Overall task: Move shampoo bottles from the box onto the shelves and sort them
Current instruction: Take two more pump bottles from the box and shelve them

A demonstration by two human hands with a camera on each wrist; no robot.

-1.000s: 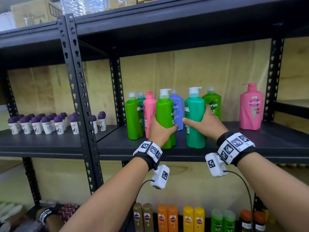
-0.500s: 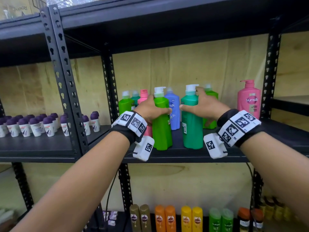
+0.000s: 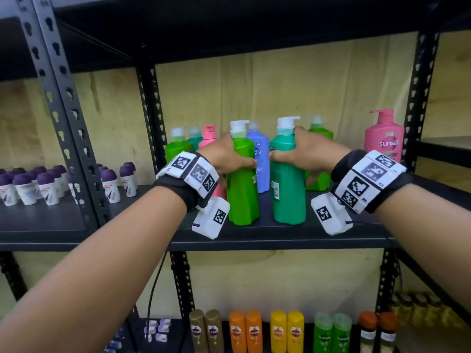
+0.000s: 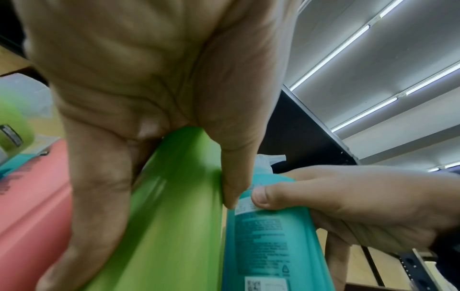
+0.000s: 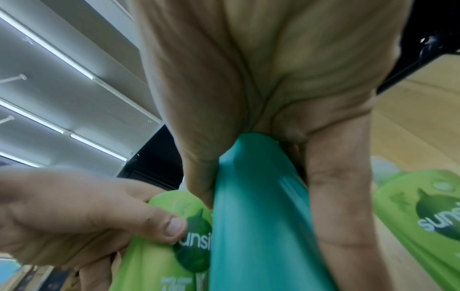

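My left hand [image 3: 229, 159] grips a light green pump bottle [image 3: 242, 189] around its upper body; it stands near the front of the black shelf [image 3: 280, 236]. Just to the right, my right hand [image 3: 300, 154] grips a teal pump bottle [image 3: 289, 189] the same way. In the left wrist view the thumb and fingers wrap the green bottle [image 4: 159, 216], with the teal bottle [image 4: 271, 236] beside it. The right wrist view has my fingers round the teal bottle [image 5: 259, 216] and the green one [image 5: 159, 246] to its left. Both bottles stand upright, close together.
Behind the two bottles stand a blue bottle [image 3: 261, 161], more green and teal ones and a pink one [image 3: 210, 135]. A pink Sunsilk pump bottle [image 3: 384, 138] stands alone at the right. Purple-capped deodorants [image 3: 51, 182] fill the left bay. Small shampoo bottles [image 3: 288, 329] line the lower shelf.
Both hands have slid up from the bottles' middles to their shoulders near the pumps. The view has moved closer to the shelf; the bottles still stand on it.
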